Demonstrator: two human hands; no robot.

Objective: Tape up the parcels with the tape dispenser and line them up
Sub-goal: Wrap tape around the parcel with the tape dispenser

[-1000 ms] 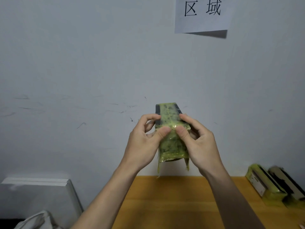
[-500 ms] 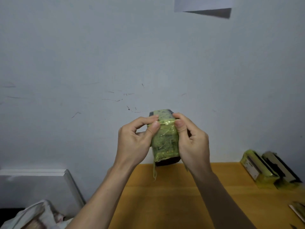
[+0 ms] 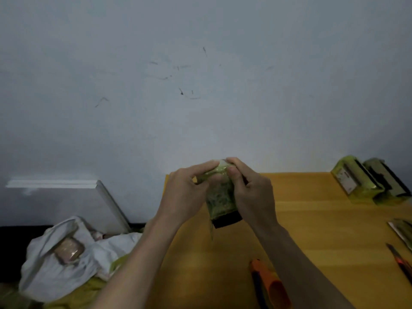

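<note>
Far left, off the table: a crumpled white bag on the floor with a small wrapped packet nested in its folds, likely waiting its turn. Behind it, a pale board leaning against the wall.

Centre, above the near-left part of the wooden table: left hand curled round the left side of the parcel, thumb and forefinger pinching near its top edge. Held upright and clear of the table, probably so the yellow-green tape can be smoothed round every face. Loose strip of tape hanging from the lower left corner, not yet pressed down; dark end of the parcel showing bare at the bottom. Right hand mirroring the left, fingers bent over the top corner, thumb pressing the front face, seemingly rubbing the tape flat.

Lower centre-right: orange tape dispenser lying on the table, set aside within easy reach.

Right edge: a knife and a flat packet, partly cut off. Back right corner: two finished parcels standing touching side by side against the wall, seemingly the start of the row.
</note>
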